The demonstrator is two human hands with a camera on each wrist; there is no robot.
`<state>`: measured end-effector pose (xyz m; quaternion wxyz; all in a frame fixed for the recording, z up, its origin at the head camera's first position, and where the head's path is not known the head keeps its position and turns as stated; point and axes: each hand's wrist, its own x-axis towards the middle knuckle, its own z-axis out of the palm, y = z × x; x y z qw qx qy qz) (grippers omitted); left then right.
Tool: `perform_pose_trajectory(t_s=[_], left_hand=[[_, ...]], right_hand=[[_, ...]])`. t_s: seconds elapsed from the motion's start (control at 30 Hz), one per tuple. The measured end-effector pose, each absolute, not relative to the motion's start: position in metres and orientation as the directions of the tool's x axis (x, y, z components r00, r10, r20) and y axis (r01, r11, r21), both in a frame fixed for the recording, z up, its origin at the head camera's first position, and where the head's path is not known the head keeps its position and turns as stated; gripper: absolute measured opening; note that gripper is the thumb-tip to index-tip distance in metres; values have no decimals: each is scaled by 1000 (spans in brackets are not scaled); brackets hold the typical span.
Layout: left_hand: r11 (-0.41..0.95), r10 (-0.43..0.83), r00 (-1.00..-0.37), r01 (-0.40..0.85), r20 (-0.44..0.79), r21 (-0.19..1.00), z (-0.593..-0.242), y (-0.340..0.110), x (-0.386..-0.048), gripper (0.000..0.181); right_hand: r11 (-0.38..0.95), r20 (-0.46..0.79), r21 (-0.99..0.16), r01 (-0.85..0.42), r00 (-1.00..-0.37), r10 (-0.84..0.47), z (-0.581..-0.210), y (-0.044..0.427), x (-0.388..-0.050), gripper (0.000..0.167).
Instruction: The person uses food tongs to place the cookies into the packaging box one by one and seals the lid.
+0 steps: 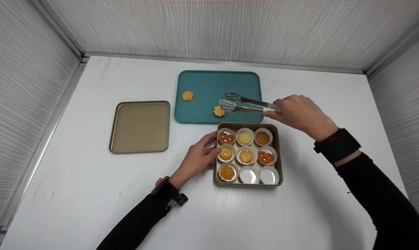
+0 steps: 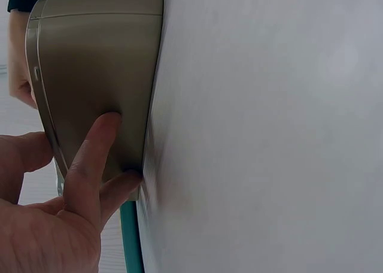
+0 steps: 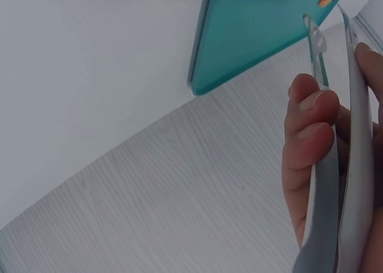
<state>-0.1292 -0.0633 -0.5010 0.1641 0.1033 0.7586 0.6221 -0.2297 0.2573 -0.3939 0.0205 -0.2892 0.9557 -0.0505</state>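
Note:
A gold-brown rectangular tin (image 1: 249,185) holds rows of white paper cups. Several cups carry cookies, among them a swirl cookie (image 1: 227,172); two front cups (image 1: 248,175) show only shiny bottoms. My left hand (image 1: 197,156) holds the tin's left side, thumb at the rim and fingers against the outer wall (image 2: 90,63). My right hand (image 1: 304,113) grips metal tongs (image 1: 250,109) over the teal tray (image 1: 206,81). The tong tips are apart, close to a flower-shaped cookie (image 1: 219,111). Further left on the tray lies a round cookie (image 1: 187,96).
Left of the tray, a flat gold-brown lid (image 1: 141,128) lies on the white table (image 1: 74,180). The tin stands just in front of the tray. Pale wood-grain panels (image 1: 209,31) rise behind the table and at both sides.

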Motion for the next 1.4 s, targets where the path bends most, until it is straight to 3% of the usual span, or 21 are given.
perform_pose_trajectory(t_s=[0.73, 1.03, 1.4], left_hand=[[205, 370, -920, -58, -132, 977, -500, -63, -127, 61], [192, 368, -921, -59, -128, 980, -501, -64, -128, 62], [227, 355, -927, -38, -119, 973, -500, -63, -130, 61]], right_hand=[[823, -45, -154, -547, -828, -559, -413, 237, -223, 40], [800, 20, -154, -580, -811, -584, -409, 247, -214, 38], [764, 132, -160, -625, -780, -611, -390, 289, -186, 31]])
